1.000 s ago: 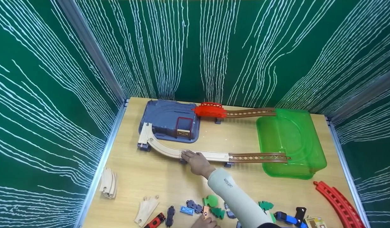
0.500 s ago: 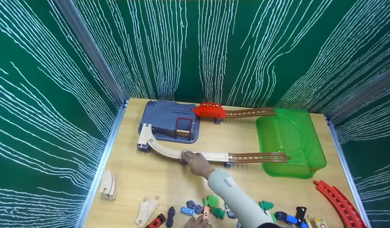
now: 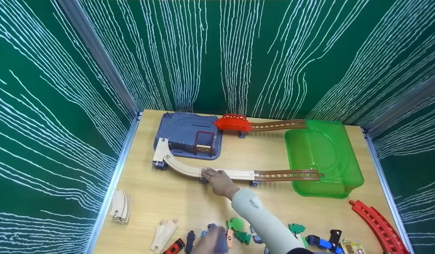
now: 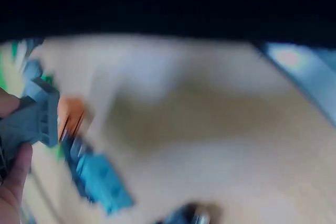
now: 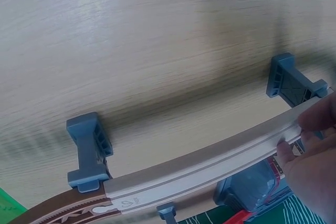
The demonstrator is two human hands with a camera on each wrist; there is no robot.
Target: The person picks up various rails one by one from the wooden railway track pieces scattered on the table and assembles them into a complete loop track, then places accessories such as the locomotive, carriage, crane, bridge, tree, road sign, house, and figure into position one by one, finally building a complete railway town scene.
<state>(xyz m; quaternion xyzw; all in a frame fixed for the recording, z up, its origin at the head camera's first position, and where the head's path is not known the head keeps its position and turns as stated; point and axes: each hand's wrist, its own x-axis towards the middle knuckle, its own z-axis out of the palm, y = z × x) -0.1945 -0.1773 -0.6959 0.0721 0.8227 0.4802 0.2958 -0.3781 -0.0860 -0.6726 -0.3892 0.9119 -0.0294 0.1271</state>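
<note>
My right hand (image 3: 219,181) grips the straight wooden track (image 3: 238,174) at its joint with the curved wooden track (image 3: 182,166). In the right wrist view, its fingertips lie across the track beside a blue-grey support (image 5: 294,80); a second support (image 5: 89,148) stands at the track's other end. Low in the head view, my left hand (image 3: 205,244) is blurred, holding a grey track support (image 4: 39,114). The left wrist view shows thumb and finger pinching it above the table, near a blue wagon (image 4: 105,182) and an orange block (image 4: 71,115).
Brown track (image 3: 286,175) runs onto a green plastic bin (image 3: 355,176). Behind stand a grey tunnel base (image 3: 182,123) and a red bridge (image 3: 233,123). Loose wooden tracks (image 3: 120,206), a red train (image 3: 174,246), toy trees (image 3: 235,224) and red curved track (image 3: 378,225) lie around the front.
My left hand has shifted left among the toys and now lifts a grey support, moving enough to blur. The right hand keeps its place on the wooden track.
</note>
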